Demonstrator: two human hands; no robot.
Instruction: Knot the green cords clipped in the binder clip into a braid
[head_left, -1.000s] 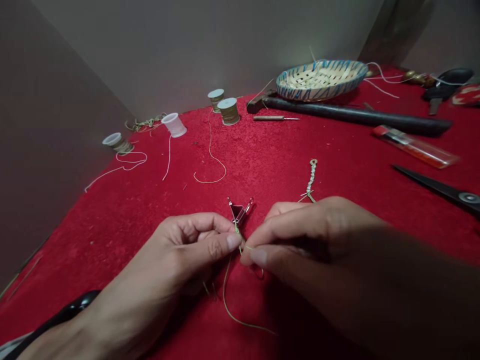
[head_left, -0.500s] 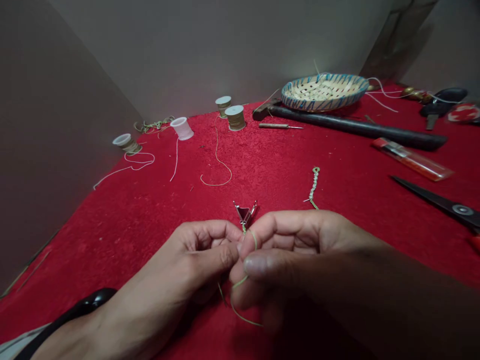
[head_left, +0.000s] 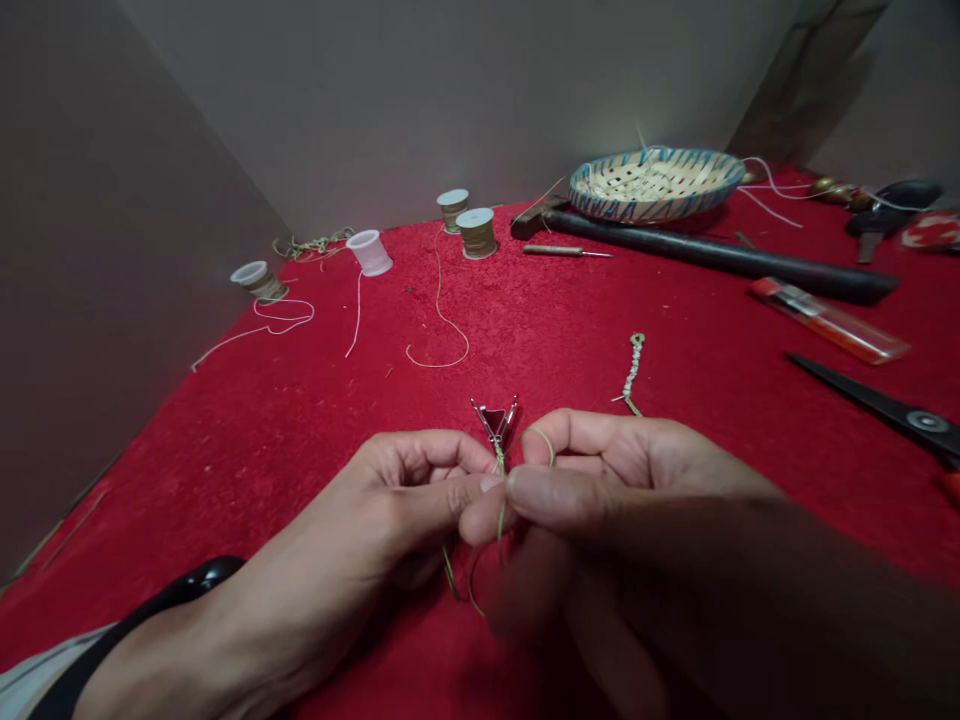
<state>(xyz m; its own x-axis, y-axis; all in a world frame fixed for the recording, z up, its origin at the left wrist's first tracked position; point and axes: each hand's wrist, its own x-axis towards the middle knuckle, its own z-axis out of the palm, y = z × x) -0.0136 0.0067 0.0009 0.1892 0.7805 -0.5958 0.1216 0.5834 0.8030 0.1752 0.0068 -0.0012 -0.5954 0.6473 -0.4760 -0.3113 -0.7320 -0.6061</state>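
Left hand [head_left: 390,490] and right hand [head_left: 600,495] meet at centre, fingertips nearly touching. Left thumb and index [head_left: 450,495] pinch narrow on the green cord [head_left: 500,510]; right thumb [head_left: 540,495] and index close on it too, exact grip point partly hidden. Cord runs up past the left thumb tip to a small binder clip [head_left: 495,422], which sits on the red cloth [head_left: 225,450] just beyond the fingertips, wire handles up. One cord loop arcs from near the clip over the right index. Short tails hang below the fingers.

Black wrist strap [head_left: 180,590] on the left wrist, pale sleeve [head_left: 45,670] behind it. Beyond the right fingers: short knotted cord piece [head_left: 634,370] lying on the cloth. Further right: black scissors [head_left: 885,408] and a clear orange plastic lighter [head_left: 829,322].

Beyond the left fingers: loose pale cords [head_left: 439,320], then thread spools [head_left: 477,232] [head_left: 452,210] [head_left: 259,282] and a white spool [head_left: 370,252]. Far edge, past the fingers: awl [head_left: 566,251], hammer [head_left: 712,255], woven basket [head_left: 656,185].
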